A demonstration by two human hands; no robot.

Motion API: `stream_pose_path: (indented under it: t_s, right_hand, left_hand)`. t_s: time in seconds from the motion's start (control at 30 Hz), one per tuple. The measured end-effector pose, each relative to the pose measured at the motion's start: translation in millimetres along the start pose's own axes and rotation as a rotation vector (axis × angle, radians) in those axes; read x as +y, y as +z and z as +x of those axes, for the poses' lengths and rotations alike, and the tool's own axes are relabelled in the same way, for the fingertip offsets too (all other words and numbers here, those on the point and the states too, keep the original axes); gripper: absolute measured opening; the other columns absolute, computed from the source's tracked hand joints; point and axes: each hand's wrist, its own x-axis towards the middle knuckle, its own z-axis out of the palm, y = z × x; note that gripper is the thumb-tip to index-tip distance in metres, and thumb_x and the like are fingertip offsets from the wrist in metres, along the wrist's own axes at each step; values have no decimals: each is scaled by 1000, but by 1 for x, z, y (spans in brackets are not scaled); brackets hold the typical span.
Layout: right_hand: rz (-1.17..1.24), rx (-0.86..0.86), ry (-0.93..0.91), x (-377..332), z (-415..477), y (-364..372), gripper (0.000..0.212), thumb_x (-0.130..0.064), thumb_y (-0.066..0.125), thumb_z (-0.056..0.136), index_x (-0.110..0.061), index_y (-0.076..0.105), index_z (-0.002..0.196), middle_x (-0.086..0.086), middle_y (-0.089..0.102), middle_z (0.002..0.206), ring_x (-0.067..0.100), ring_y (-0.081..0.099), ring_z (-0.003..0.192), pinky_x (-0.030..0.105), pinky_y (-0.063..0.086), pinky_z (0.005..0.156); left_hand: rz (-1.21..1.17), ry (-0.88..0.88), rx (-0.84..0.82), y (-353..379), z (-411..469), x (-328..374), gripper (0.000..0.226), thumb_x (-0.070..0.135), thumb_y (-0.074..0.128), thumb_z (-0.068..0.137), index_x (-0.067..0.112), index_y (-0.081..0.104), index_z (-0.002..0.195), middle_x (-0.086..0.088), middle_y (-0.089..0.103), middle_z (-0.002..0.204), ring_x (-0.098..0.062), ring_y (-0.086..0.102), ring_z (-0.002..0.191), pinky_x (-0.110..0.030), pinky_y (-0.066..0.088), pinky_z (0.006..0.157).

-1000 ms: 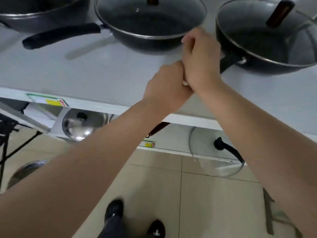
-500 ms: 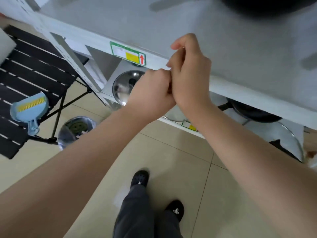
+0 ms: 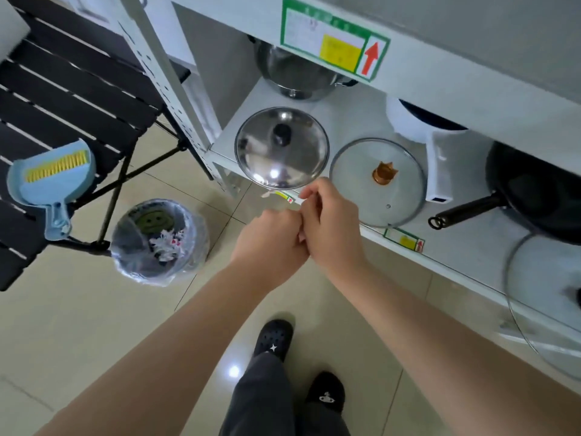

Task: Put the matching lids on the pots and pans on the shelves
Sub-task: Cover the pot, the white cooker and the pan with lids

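Shelving [image 3: 465, 89] in white metal fills the upper right, its lower shelf carrying the cookware that awaits matching. Landmark for the scene is the steel lid [image 3: 282, 148], which lies knob-up at the front left of that shelf, overhanging the edge. Behind it stands a steel pot [image 3: 295, 73], uncovered, partly hidden under the shelf above. Just right of the steel lid lies a glass lid [image 3: 378, 182] with a copper-coloured knob; farther right sit a white saucepan [image 3: 421, 127] and a black frying pan [image 3: 534, 196], and a second glass lid [image 3: 540, 297] juts over the shelf edge at the far right. Left of the steel lid, on the floor, are a folding black chair [image 3: 72, 89] bearing a blue dustpan [image 3: 50, 180] and a lined waste bin [image 3: 158, 240].

Below the steel lid, the left hand [image 3: 270, 247] is curled into a fist and the right hand [image 3: 333, 225] presses against it, fingers [image 3: 309, 196] loosely bent; neither holds any cookware. The step in hand appears to be choosing the next lid. A likely next move is to unclasp, reach up for the steel lid by its knob, and seat it level on the pot behind.
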Motion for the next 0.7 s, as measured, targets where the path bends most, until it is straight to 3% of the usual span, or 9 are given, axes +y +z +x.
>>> stream_pose_path:
  t_s: [0.1, 0.23, 0.37, 0.47, 0.57, 0.7]
  right_hand:
    - [4, -3, 45, 26, 13, 24, 14, -8, 44, 90, -10, 58, 92, -5, 55, 56, 20, 59, 59, 32, 49, 62]
    - [-13, 13, 99, 67, 23, 55, 14, -7, 46, 87, -11, 58, 92, 4, 65, 70, 23, 60, 69, 34, 48, 68]
    - [-97, 120, 95, 106, 49, 75, 13, -5, 49, 87, -7, 59, 94, 6, 65, 88, 19, 56, 77, 27, 44, 69]
    - [-242, 192, 76, 139, 90, 70, 14, -7, 51, 90, -4, 58, 102, 11, 62, 99, 16, 50, 82, 18, 34, 64]
    - [-488, 246, 21, 169, 126, 52, 18, -10, 53, 89, -2, 58, 105, 17, 59, 106, 28, 53, 95, 27, 38, 74]
    - [-1095, 200, 57, 206, 140, 39, 34, -26, 59, 84, 0, 59, 105, 23, 54, 117, 43, 47, 109, 47, 45, 79]
  left_hand:
    - [1, -14, 14, 20, 22, -22, 27, 15, 44, 80, 24, 34, 56, -2, 54, 70, -32, 55, 71, -31, 40, 59]
    - [-29, -38, 47, 49, 42, -44, 5, 19, 51, 80, 19, 56, 79, -2, 67, 85, -31, 63, 82, -36, 52, 68]
    - [-14, 12, 99, 70, 72, -59, 19, 31, 56, 87, 17, 57, 99, 0, 64, 100, -28, 63, 91, -40, 54, 75]
    - [78, 43, 202, 74, 122, -66, 31, 40, 51, 93, 14, 56, 109, -4, 60, 108, -30, 62, 93, -35, 47, 70]
    - [167, 54, 275, 73, 173, -74, 37, 39, 49, 94, 13, 53, 120, -8, 53, 122, -31, 57, 107, -36, 41, 76]
    - [342, 22, 287, 79, 218, -97, 47, 40, 47, 94, 21, 41, 136, -11, 35, 145, -33, 37, 131, -44, 34, 105]
